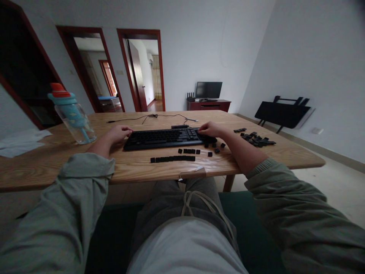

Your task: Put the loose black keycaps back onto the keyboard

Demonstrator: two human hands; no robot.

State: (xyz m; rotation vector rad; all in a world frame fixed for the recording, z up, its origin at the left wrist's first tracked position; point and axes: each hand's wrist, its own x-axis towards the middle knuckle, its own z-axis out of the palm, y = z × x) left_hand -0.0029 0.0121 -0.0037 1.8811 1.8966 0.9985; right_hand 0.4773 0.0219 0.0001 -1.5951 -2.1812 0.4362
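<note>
Pale walls point(188, 57) close off the room, with red-brown door frames point(161, 72) at the upper left and a dark monitor point(209, 90) on a low cabinet point(211, 105) just above the centre of the frame. Across the middle stretches a wooden table point(131, 165), and on it, near the centre, I see a black keyboard point(159, 139) lying flat. The person's left hand point(121, 134) is at the keyboard's left end, fingers bent and close together; whether they pinch the edge, I can't tell. The right hand point(211, 130) reaches over the right end, fingers curled down onto it, their tips too hidden to say whether they clamp a key. Below the keyboard, a row of black keycaps point(173, 158) sits side by side, with a shorter row point(189, 151) just above and a few singles near the right forearm. Right of that forearm lies a loose heap of keycaps point(258, 140). Behind the keyboard runs a thin dark cable point(154, 115). Toward the left edge stand a clear bottle point(75, 118) with an orange-red cap and, beside it, crumpled white paper point(23, 144).
</note>
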